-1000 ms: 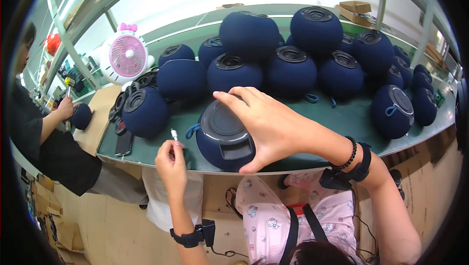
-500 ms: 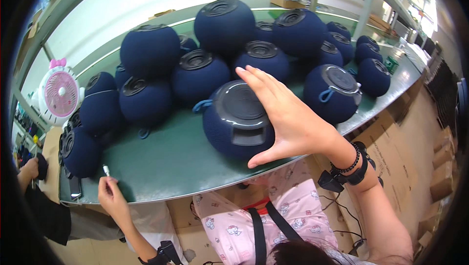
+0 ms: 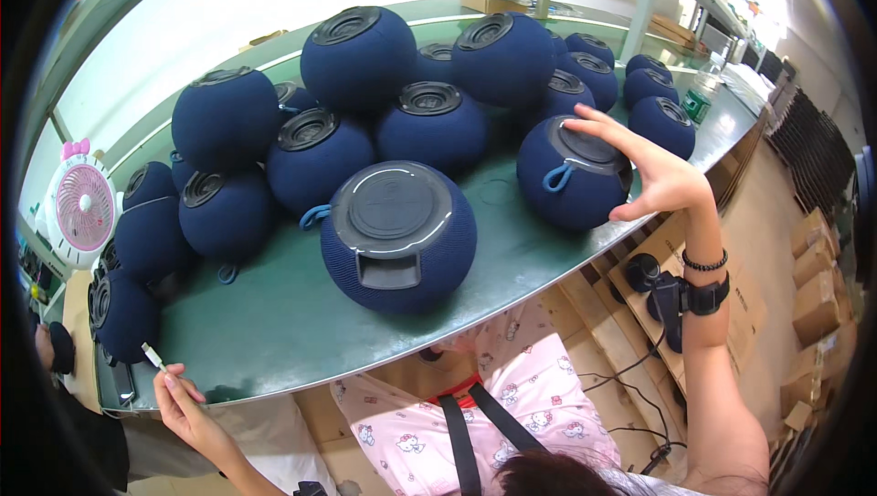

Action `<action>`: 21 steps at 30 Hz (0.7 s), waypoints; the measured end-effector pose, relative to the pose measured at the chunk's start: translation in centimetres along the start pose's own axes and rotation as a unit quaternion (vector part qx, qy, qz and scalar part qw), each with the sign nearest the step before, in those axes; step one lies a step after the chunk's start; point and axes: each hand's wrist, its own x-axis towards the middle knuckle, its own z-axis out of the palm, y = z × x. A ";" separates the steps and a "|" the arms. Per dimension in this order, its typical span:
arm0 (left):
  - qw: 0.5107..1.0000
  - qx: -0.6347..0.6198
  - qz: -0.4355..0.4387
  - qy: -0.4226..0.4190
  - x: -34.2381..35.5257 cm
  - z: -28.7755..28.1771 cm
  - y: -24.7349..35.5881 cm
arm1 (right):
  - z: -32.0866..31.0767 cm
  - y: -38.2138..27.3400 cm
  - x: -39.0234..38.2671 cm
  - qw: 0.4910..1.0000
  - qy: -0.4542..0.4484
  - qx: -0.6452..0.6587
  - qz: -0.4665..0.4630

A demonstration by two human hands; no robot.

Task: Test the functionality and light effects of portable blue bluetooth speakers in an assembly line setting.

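Between the pinched fingertips of my left hand (image 3: 183, 405) is a white cable plug (image 3: 153, 355), held by the table's front left edge. My right hand (image 3: 662, 176) curves round the right side of a dark blue ball-shaped speaker (image 3: 557, 199) with a blue loop strap; its fingertips lie on the glossy black cap and the thumb is at the lower side. Another dark blue round speaker (image 3: 438, 263) stands alone at the front middle, untouched, with a black cap, a blue strap and a rectangular recess facing me.
Several more dark blue speakers (image 3: 320, 167) are crowded and stacked along the back of the green table (image 3: 256, 341). At the left are a pink and white fan (image 3: 82, 204) and a dark phone-like slab (image 3: 121, 386). A plastic bottle (image 3: 699, 99) stands at the far right; cardboard boxes (image 3: 822, 304) sit beyond.
My right hand has left the front middle speaker and moved right onto the neighbouring one. My left hand keeps the plug near the left edge. The whole view has shifted.
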 end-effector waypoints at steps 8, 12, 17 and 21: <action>0.998 -0.048 -0.015 -0.045 -1.6 1.6 1.2 | 1.6 -2.9 -0.9 0.963 0.000 -0.148 0.226; 0.998 -0.060 -0.015 -0.030 -2.0 1.9 1.2 | 3.0 0.0 -0.5 0.986 0.080 0.107 0.105; 0.995 -0.065 -0.022 -0.069 -2.4 1.1 1.8 | 4.4 2.7 0.0 0.957 0.085 0.275 0.035; 0.987 -0.103 -0.072 -0.096 -2.7 0.5 1.7 | 5.1 2.2 0.4 0.937 0.151 0.306 0.078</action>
